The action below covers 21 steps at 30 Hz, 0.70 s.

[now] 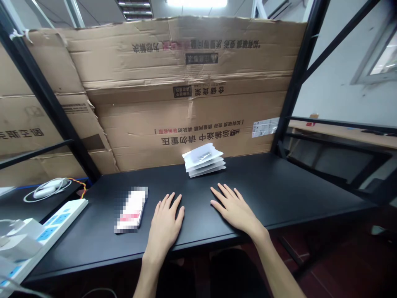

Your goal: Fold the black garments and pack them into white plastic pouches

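Observation:
My left hand (165,223) rests palm down on the black desk (198,198), fingers stretched out and holding nothing. To its left lies a phone-shaped object (132,210), its face blurred by pixels. My right hand (233,209) also lies flat near the front edge, fingers spread, with nothing in it. Beyond both hands, at the back of the desk, sits a small stack of white packets (204,160), somewhat fanned out. What the packets contain is too faint to make out. Neither hand touches the packets or the phone-shaped object.
A brown cardboard sheet (139,107) with printed characters walls off the back, between black metal posts (291,82). At the left edge lies a white power strip (58,219) with plugs in it. A white charger with coiled cable (48,189) lies on the neighbouring surface.

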Each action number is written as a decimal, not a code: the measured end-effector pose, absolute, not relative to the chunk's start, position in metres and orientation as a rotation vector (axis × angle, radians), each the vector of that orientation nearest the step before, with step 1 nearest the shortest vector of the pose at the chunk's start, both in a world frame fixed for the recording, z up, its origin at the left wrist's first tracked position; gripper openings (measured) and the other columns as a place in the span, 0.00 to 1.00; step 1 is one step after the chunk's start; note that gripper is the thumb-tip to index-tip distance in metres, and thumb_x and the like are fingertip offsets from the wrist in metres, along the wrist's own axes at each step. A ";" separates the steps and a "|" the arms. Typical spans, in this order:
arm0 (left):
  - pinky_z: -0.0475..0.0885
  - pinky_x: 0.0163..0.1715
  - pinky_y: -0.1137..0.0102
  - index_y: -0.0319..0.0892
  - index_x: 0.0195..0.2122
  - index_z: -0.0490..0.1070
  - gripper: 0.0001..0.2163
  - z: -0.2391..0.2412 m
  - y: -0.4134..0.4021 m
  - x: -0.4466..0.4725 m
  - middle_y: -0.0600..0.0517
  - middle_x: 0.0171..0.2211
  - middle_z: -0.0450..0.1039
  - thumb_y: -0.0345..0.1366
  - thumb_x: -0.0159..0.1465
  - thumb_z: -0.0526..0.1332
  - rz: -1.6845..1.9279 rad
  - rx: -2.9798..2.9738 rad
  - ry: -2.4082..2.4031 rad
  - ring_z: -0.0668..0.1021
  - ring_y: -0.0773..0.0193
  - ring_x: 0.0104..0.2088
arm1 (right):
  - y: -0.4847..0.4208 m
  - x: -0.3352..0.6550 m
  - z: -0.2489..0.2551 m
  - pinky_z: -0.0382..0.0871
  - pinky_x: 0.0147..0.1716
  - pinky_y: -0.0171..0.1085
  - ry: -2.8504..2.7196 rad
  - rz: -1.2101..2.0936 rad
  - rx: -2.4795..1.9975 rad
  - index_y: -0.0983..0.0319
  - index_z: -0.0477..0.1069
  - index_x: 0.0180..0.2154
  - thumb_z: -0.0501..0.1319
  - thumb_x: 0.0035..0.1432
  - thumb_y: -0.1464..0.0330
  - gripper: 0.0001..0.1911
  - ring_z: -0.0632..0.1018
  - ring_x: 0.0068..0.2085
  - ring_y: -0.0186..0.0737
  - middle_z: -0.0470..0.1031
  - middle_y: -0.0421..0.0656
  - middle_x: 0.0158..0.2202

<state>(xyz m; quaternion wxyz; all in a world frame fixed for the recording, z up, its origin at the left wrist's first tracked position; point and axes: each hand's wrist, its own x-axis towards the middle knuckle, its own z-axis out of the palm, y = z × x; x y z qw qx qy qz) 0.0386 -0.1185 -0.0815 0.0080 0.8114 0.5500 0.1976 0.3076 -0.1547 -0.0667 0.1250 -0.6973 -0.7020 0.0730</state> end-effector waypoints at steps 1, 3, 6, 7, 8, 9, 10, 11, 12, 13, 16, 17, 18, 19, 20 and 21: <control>0.59 0.74 0.47 0.47 0.71 0.68 0.23 -0.082 -0.118 0.039 0.47 0.73 0.64 0.43 0.78 0.52 0.615 2.538 1.719 0.64 0.49 0.75 | -0.155 0.308 -0.066 0.41 0.76 0.56 -2.047 0.213 -2.031 0.50 0.54 0.76 0.42 0.75 0.44 0.36 0.49 0.79 0.49 0.48 0.43 0.80; 0.60 0.74 0.47 0.47 0.71 0.68 0.23 -0.082 -0.118 0.038 0.47 0.73 0.64 0.43 0.78 0.52 0.620 2.539 1.718 0.64 0.49 0.75 | -0.155 0.308 -0.066 0.41 0.76 0.57 -2.046 0.211 -2.031 0.50 0.55 0.76 0.42 0.76 0.45 0.36 0.49 0.79 0.49 0.48 0.43 0.80; 0.60 0.73 0.47 0.47 0.70 0.68 0.23 -0.081 -0.118 0.038 0.47 0.73 0.64 0.43 0.78 0.52 0.643 2.538 1.710 0.64 0.49 0.74 | -0.155 0.308 -0.066 0.41 0.76 0.56 -2.042 0.210 -2.026 0.50 0.54 0.76 0.42 0.76 0.45 0.36 0.48 0.79 0.49 0.48 0.43 0.80; 0.60 0.73 0.47 0.47 0.71 0.68 0.23 -0.081 -0.118 0.038 0.47 0.73 0.64 0.43 0.78 0.51 0.642 2.537 1.708 0.64 0.49 0.74 | -0.155 0.308 -0.066 0.41 0.76 0.56 -2.041 0.209 -2.025 0.50 0.54 0.76 0.42 0.76 0.45 0.36 0.48 0.79 0.48 0.48 0.43 0.80; 0.60 0.74 0.47 0.47 0.71 0.68 0.23 -0.081 -0.118 0.038 0.47 0.73 0.64 0.43 0.78 0.51 0.636 2.535 1.708 0.64 0.49 0.75 | -0.155 0.308 -0.067 0.41 0.76 0.56 -2.042 0.209 -2.023 0.50 0.54 0.76 0.42 0.76 0.44 0.36 0.48 0.79 0.48 0.48 0.43 0.80; 0.59 0.74 0.47 0.47 0.71 0.68 0.23 -0.081 -0.118 0.038 0.47 0.73 0.64 0.43 0.78 0.51 0.630 2.533 1.709 0.64 0.49 0.75 | -0.155 0.308 -0.067 0.41 0.76 0.56 -2.044 0.208 -2.023 0.50 0.54 0.76 0.42 0.75 0.44 0.36 0.48 0.79 0.48 0.48 0.43 0.80; 0.59 0.74 0.47 0.47 0.71 0.68 0.23 -0.081 -0.118 0.039 0.47 0.73 0.64 0.44 0.78 0.51 0.626 2.531 1.710 0.64 0.49 0.75 | -0.155 0.308 -0.067 0.41 0.76 0.56 -2.045 0.208 -2.024 0.50 0.54 0.76 0.42 0.75 0.44 0.36 0.48 0.79 0.48 0.48 0.43 0.80; 0.59 0.74 0.48 0.47 0.71 0.68 0.23 -0.081 -0.118 0.039 0.47 0.73 0.64 0.44 0.78 0.51 0.625 2.528 1.711 0.64 0.49 0.75 | -0.155 0.308 -0.067 0.41 0.76 0.56 -2.044 0.207 -2.026 0.50 0.54 0.76 0.41 0.75 0.44 0.36 0.48 0.79 0.48 0.48 0.43 0.80; 0.59 0.74 0.48 0.48 0.70 0.69 0.23 -0.081 -0.118 0.039 0.47 0.73 0.64 0.44 0.78 0.51 0.627 2.526 1.713 0.64 0.49 0.75 | -0.155 0.308 -0.067 0.41 0.76 0.56 -2.044 0.207 -2.029 0.50 0.54 0.76 0.41 0.75 0.44 0.36 0.49 0.79 0.48 0.48 0.43 0.80; 0.59 0.74 0.48 0.48 0.70 0.69 0.23 -0.081 -0.118 0.039 0.47 0.73 0.64 0.44 0.78 0.51 0.632 2.524 1.714 0.64 0.49 0.75 | -0.155 0.308 -0.067 0.41 0.76 0.56 -2.041 0.208 -2.031 0.49 0.54 0.76 0.41 0.75 0.44 0.36 0.49 0.79 0.47 0.48 0.43 0.80; 0.59 0.74 0.48 0.48 0.70 0.68 0.23 -0.081 -0.119 0.039 0.47 0.73 0.64 0.43 0.78 0.51 0.630 2.526 1.714 0.64 0.49 0.75 | -0.156 0.308 -0.066 0.41 0.76 0.55 -2.040 0.211 -2.034 0.49 0.54 0.76 0.42 0.76 0.44 0.36 0.48 0.79 0.47 0.48 0.43 0.80; 0.59 0.74 0.48 0.48 0.71 0.68 0.23 -0.081 -0.119 0.039 0.47 0.73 0.64 0.43 0.78 0.51 0.627 2.527 1.714 0.64 0.49 0.75 | -0.156 0.308 -0.066 0.41 0.76 0.56 -2.042 0.211 -2.034 0.49 0.54 0.76 0.42 0.76 0.44 0.36 0.48 0.79 0.48 0.48 0.43 0.80; 0.59 0.74 0.48 0.47 0.71 0.68 0.23 -0.081 -0.119 0.039 0.47 0.73 0.64 0.43 0.78 0.51 0.627 2.529 1.713 0.64 0.49 0.75 | -0.156 0.308 -0.066 0.41 0.76 0.56 -2.044 0.211 -2.035 0.50 0.54 0.77 0.42 0.76 0.45 0.36 0.48 0.79 0.48 0.48 0.43 0.80; 0.59 0.74 0.48 0.47 0.71 0.68 0.23 -0.081 -0.119 0.039 0.47 0.73 0.64 0.43 0.78 0.51 0.631 2.532 1.712 0.64 0.49 0.75 | -0.156 0.308 -0.066 0.41 0.76 0.56 -2.046 0.212 -2.034 0.50 0.54 0.77 0.42 0.76 0.44 0.36 0.48 0.79 0.48 0.48 0.43 0.80; 0.59 0.74 0.48 0.47 0.71 0.68 0.23 -0.081 -0.119 0.039 0.47 0.73 0.64 0.43 0.78 0.51 0.640 2.535 1.709 0.64 0.49 0.75 | -0.155 0.308 -0.067 0.41 0.76 0.56 -2.048 0.211 -2.034 0.50 0.54 0.77 0.42 0.75 0.44 0.36 0.48 0.79 0.48 0.48 0.43 0.80; 0.59 0.74 0.47 0.47 0.70 0.68 0.22 -0.081 -0.119 0.039 0.47 0.73 0.64 0.43 0.78 0.51 0.649 2.537 1.706 0.64 0.49 0.74 | -0.155 0.308 -0.067 0.41 0.76 0.56 -2.050 0.211 -2.032 0.50 0.54 0.77 0.42 0.75 0.44 0.36 0.48 0.79 0.48 0.48 0.43 0.80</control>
